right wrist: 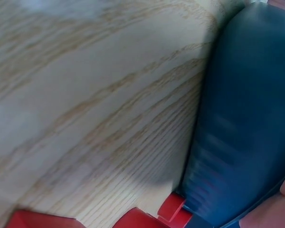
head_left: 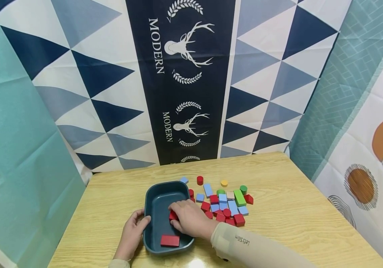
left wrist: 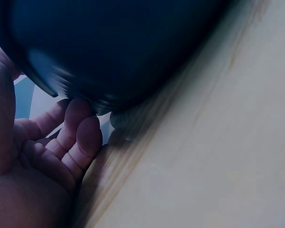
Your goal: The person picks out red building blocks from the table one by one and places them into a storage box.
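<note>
A dark blue-green rectangular tub (head_left: 156,190) stands on the wooden table. My left hand (head_left: 133,227) holds its left wall, thumb over the rim; in the left wrist view the fingers (left wrist: 88,135) curl against the outside of the tub (left wrist: 109,47). Reaching over the tub's right wall, my right hand (head_left: 189,217) pinches a red block (head_left: 173,215) inside it. Part of that block is hidden by the fingers. Another red rectangular block (head_left: 170,241) lies flat on the tub floor at the near end. The right wrist view shows the tub's outer wall (right wrist: 242,118) and a fingertip at its rim.
Right of the tub lies a loose pile of wooden blocks: several red ones (head_left: 239,220), blue ones (head_left: 208,190), a long green block (head_left: 240,198) and a yellow disc (head_left: 224,183). Some touch the tub's right side. Patterned cloth (head_left: 191,93) hangs behind the table (head_left: 111,197).
</note>
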Action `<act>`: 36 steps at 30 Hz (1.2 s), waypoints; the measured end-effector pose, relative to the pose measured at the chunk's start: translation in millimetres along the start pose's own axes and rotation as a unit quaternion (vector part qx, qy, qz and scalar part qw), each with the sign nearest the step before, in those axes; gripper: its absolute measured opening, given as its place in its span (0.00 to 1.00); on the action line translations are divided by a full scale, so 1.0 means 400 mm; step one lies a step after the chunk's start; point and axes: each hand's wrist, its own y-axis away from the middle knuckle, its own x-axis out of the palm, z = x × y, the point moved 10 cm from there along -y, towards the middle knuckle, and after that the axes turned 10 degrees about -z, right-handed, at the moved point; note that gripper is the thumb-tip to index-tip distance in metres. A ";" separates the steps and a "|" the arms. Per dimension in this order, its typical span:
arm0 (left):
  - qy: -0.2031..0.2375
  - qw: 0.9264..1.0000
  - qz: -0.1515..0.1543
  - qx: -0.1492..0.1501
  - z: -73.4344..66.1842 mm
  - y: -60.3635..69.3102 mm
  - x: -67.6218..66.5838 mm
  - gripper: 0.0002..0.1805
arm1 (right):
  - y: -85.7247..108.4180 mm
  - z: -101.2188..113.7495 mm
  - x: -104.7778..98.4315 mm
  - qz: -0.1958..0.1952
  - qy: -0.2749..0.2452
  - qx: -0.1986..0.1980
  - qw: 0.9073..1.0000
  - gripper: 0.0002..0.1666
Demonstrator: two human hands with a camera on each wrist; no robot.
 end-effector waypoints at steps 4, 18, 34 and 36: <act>-0.002 1.000 -0.002 -0.001 -0.001 -0.001 -0.001 0.26 | -0.005 -0.001 -0.018 -0.012 -0.022 0.001 1.000 0.26; 0.008 1.000 0.000 0.001 0.002 -0.004 0.000 0.26 | -0.120 -0.305 -0.238 -0.136 -0.084 0.191 0.968 0.29; 0.019 1.000 0.001 0.010 0.000 -0.003 -0.003 0.26 | -0.123 -0.369 -0.086 -0.002 0.008 0.102 0.995 0.23; 0.019 1.000 0.006 0.014 -0.002 -0.004 0.002 0.27 | -0.118 -0.354 -0.070 0.003 0.029 0.080 0.996 0.20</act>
